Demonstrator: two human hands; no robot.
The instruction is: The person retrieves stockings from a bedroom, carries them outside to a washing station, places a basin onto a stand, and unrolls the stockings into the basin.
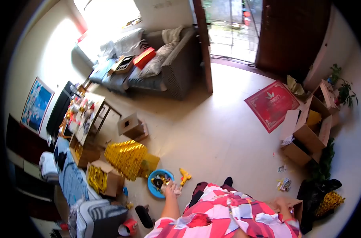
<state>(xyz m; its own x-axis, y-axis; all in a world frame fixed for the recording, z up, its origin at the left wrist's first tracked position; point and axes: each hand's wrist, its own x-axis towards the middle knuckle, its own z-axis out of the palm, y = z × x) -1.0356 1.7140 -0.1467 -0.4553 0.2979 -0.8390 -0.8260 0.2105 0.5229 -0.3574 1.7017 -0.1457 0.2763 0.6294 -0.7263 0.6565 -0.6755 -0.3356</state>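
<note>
My left hand (172, 189) is at the right rim of a blue basin (150, 185) on the floor. Small dark and gold pieces (160, 181) lie in the basin. The fingers of that hand are too small and blurred to show a grip. Just right of the basin lies a yellow gun-shaped tool (185, 175). On the other side, my right hand (282, 203) is down by a cardboard box (297, 208) beside my lap, its fingers hidden or unclear.
Shiny gold sheeting (126, 158) and an open box of gold material (97, 179) lie left of the basin. Open cardboard boxes (312, 129) and a black bag (310, 198) stand at the right. A red mat (271, 106) lies near the doorway. A sofa (184, 65) stands at the back.
</note>
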